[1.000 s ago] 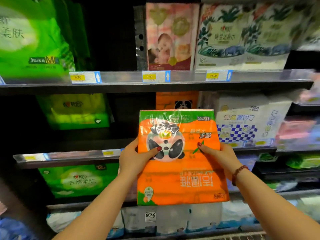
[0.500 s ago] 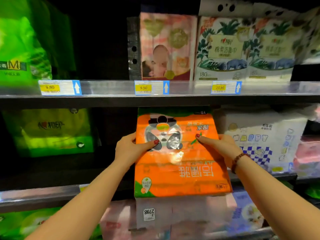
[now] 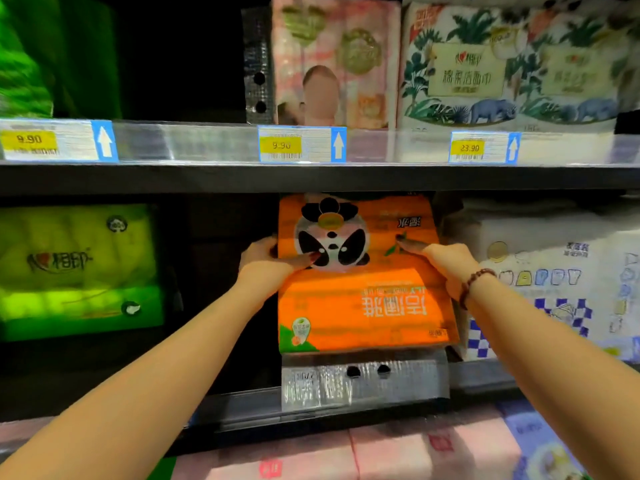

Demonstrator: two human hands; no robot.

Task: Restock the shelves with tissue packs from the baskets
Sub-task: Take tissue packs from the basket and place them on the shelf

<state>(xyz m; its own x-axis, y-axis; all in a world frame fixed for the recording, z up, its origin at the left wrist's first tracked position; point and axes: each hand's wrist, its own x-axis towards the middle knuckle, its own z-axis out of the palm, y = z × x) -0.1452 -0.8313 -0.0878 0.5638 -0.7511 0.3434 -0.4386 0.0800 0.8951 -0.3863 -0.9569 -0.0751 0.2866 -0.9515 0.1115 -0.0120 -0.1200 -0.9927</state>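
Observation:
An orange tissue pack (image 3: 363,306) with a panda picture, held upside down, stands in the middle shelf bay under the shelf edge (image 3: 311,178). Its clear plastic handle flap (image 3: 363,379) hangs over the shelf front. My left hand (image 3: 266,265) grips the pack's left side, thumb across the panda. My right hand (image 3: 446,261), with a bead bracelet at the wrist, holds the pack's right side, thumb on its face. The fingers behind the pack are hidden.
A green pack (image 3: 79,271) sits in the same shelf at left, with a dark gap between. A white and blue checked pack (image 3: 554,282) touches the orange pack's right. Pink baby-print pack (image 3: 332,64) and jungle-print packs (image 3: 502,64) stand above. Pink packs (image 3: 346,455) lie below.
Both hands have lifted the orange pack up and pushed it forward into the middle shelf bay; its top now sits under the upper shelf edge.

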